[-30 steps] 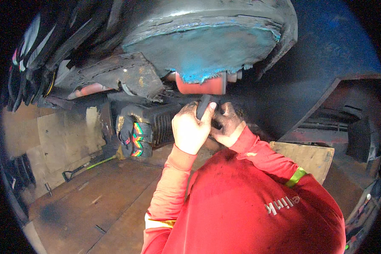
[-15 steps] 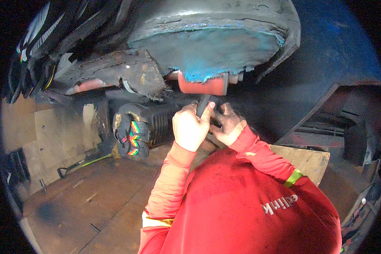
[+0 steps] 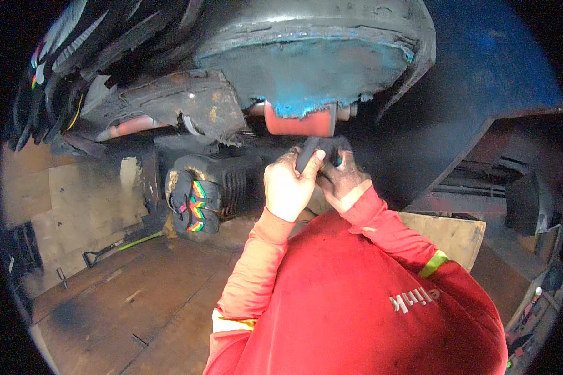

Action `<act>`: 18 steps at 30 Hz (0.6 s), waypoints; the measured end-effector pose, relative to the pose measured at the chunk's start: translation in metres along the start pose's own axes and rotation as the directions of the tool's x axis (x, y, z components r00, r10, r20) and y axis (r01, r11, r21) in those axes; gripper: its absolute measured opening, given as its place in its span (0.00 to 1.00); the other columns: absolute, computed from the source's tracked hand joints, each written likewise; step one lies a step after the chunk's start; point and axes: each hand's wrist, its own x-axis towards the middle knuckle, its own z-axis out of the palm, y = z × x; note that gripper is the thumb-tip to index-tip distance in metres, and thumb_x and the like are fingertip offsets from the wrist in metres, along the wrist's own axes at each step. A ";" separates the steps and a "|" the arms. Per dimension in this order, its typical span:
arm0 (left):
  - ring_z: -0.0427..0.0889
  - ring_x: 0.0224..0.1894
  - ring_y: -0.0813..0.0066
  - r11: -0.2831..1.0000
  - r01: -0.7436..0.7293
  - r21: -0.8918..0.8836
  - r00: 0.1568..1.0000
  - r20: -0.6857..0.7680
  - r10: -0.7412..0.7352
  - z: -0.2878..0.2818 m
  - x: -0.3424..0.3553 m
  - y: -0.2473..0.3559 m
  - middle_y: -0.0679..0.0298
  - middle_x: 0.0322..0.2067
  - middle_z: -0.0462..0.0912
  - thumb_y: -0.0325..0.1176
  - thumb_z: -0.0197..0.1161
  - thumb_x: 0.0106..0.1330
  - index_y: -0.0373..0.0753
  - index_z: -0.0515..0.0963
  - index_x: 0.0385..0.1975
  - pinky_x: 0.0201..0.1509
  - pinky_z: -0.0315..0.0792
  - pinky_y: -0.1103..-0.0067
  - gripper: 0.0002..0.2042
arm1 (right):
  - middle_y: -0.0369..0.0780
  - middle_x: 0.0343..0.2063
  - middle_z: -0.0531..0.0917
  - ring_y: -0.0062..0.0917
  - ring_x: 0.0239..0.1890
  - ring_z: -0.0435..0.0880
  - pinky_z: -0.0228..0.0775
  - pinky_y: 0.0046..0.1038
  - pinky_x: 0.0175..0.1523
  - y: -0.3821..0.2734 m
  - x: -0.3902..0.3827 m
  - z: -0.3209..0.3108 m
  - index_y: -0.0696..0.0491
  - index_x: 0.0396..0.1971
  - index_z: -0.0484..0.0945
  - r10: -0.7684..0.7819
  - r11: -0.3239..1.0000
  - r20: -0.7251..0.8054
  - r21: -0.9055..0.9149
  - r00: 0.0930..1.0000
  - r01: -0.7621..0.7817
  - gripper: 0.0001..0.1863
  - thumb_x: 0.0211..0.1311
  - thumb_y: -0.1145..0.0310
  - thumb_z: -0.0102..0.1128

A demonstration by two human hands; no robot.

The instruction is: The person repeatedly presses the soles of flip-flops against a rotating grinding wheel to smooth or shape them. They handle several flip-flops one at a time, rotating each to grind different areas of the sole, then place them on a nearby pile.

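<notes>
Both hands meet just below a red sanding drum (image 3: 299, 120), holding a black flip-flop (image 3: 308, 152) up close to it. My left hand (image 3: 289, 187) grips it with the thumb pressed along its near side. My right hand (image 3: 344, 176), darkened with dust, has its fingers bent around the other part. Fingers cover much of the flip-flop, and I cannot tell whether it touches the drum. A ragged, blue-dusted hood (image 3: 306, 75) hangs over the drum.
Black flip-flops with rainbow straps (image 3: 197, 206) stand left of my hands. Several dark flip-flops (image 3: 56, 81) are bunched at upper left. A torn grey flap (image 3: 213, 109) hangs beside the drum. Brown boards (image 3: 144, 300) lie below; a wooden panel (image 3: 447, 234) stands at right.
The flip-flop has turned between my hands and now shows more of its dark side. Both hands have shifted slightly to the right, and the view has moved a little.
</notes>
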 end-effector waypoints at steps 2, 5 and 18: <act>0.86 0.31 0.53 0.987 -0.063 -0.146 0.998 -0.025 0.060 0.001 -0.007 -0.005 0.48 0.28 0.83 0.40 0.70 0.62 0.32 0.82 0.31 0.34 0.77 0.68 0.15 | 0.55 0.54 0.71 0.50 0.51 0.78 0.74 0.42 0.54 0.007 0.003 0.010 0.44 0.56 0.77 -0.221 0.971 -0.252 -0.144 0.942 0.190 0.26 0.54 0.66 0.67; 0.86 0.40 0.55 0.998 0.033 -0.044 0.999 -0.032 -0.034 -0.004 -0.019 -0.013 0.47 0.38 0.85 0.34 0.71 0.61 0.30 0.82 0.40 0.44 0.78 0.72 0.14 | 0.52 0.61 0.65 0.48 0.61 0.67 0.67 0.43 0.61 0.019 0.000 0.026 0.43 0.73 0.54 -0.360 0.879 -0.467 0.122 0.808 0.462 0.43 0.60 0.63 0.67; 0.81 0.33 0.45 0.958 -0.231 0.167 0.966 -0.073 0.246 -0.043 -0.009 -0.003 0.45 0.30 0.80 0.34 0.68 0.61 0.30 0.79 0.34 0.36 0.75 0.64 0.12 | 0.37 0.54 0.80 0.33 0.55 0.79 0.68 0.48 0.63 0.046 0.069 0.103 0.44 0.58 0.75 -0.340 -0.438 0.369 0.751 0.865 -0.493 0.25 0.66 0.47 0.58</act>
